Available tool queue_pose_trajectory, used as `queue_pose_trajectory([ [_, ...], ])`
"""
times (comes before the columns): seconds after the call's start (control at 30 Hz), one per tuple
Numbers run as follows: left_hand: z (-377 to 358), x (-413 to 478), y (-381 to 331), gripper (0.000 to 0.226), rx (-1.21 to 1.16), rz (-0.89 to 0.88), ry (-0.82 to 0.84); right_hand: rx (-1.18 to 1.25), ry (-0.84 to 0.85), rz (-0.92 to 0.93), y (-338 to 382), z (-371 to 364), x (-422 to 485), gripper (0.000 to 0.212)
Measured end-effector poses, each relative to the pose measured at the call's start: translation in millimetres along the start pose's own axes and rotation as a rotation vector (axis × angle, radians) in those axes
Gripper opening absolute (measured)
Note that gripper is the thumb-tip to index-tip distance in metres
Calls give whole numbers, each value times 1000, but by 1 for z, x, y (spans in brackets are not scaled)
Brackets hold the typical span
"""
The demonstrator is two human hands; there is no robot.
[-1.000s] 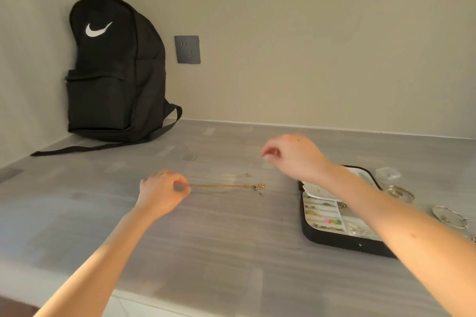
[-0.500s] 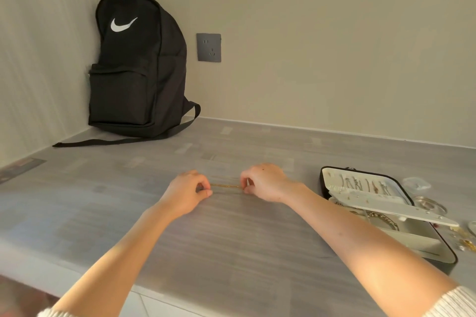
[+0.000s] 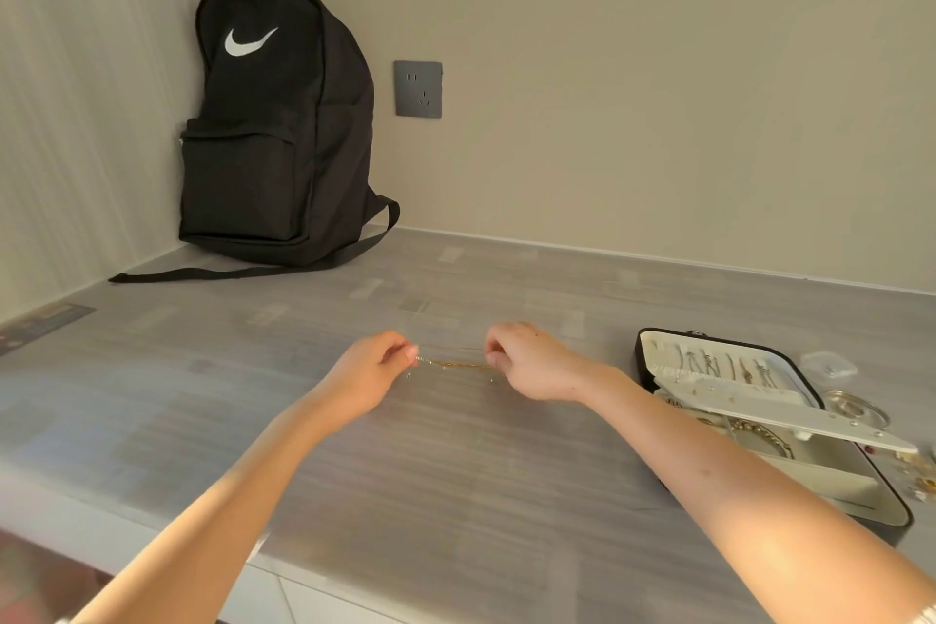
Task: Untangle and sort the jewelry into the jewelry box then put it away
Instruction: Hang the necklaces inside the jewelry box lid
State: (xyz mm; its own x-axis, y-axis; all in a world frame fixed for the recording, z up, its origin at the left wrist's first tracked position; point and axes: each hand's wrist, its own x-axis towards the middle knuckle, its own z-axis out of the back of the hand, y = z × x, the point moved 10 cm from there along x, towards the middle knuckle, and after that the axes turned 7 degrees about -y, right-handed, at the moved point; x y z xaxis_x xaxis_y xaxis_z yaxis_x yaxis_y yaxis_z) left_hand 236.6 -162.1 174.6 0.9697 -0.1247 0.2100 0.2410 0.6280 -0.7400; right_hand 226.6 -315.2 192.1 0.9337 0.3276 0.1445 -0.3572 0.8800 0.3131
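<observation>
A thin gold chain [image 3: 455, 364] is stretched just above the grey counter between my two hands. My left hand [image 3: 369, 372] pinches its left end, where small charms dangle. My right hand [image 3: 532, 362] pinches the right end with curled fingers. To the right lies the open black jewelry box [image 3: 653, 345] with a cream lining. Several necklaces hang in its lid, and a cream divider flap [image 3: 790, 413] is raised over the lower tray.
A black backpack [image 3: 273, 127] leans in the back left corner, its strap trailing onto the counter. A grey wall socket [image 3: 418, 89] sits beside it. Small clear dishes and loose jewelry [image 3: 856, 408] lie right of the box. The counter's front edge [image 3: 152, 547] runs low left.
One second ago my right hand hovered above the chain's far end; it came down and took hold of it. Both hands now hold the chain taut. The view shifted rightward.
</observation>
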Motion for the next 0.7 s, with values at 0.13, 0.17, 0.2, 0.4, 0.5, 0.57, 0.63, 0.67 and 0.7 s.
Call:
queue_pose_trajectory([
  [0.13, 3, -3, -12, 21, -212, 50, 32, 268, -85, -68, -1, 9, -2, 17],
  [0.17, 2, -3, -17, 21, -243, 39, 43, 350, -92, -66, 1, 9, -1, 17],
  [0.2, 2, -4, -23, 22, -263, 25, 57, 430, -85, -60, 6, 8, -1, 19],
  [0.4, -5, -9, -53, 22, -176, -17, 152, 720, -37, -73, 26, -6, -3, 13],
  [0.5, -5, -13, -60, 19, -178, 1, 193, 790, -98, -67, 29, 5, -9, 8],
  [0.57, -3, -15, -64, 19, -182, 6, 194, 837, -127, -88, 27, 16, -14, 12],
  [0.63, -2, -18, -71, 19, -196, 0, 199, 876, -103, -103, 26, 25, -21, 11],
  [0.67, -2, -20, -76, 18, -205, -8, 210, 869, -88, -103, 26, 30, -24, 10],
  [0.7, -2, -22, -82, 16, -212, -19, 223, 852, -81, -103, 26, 35, -28, 8],
])
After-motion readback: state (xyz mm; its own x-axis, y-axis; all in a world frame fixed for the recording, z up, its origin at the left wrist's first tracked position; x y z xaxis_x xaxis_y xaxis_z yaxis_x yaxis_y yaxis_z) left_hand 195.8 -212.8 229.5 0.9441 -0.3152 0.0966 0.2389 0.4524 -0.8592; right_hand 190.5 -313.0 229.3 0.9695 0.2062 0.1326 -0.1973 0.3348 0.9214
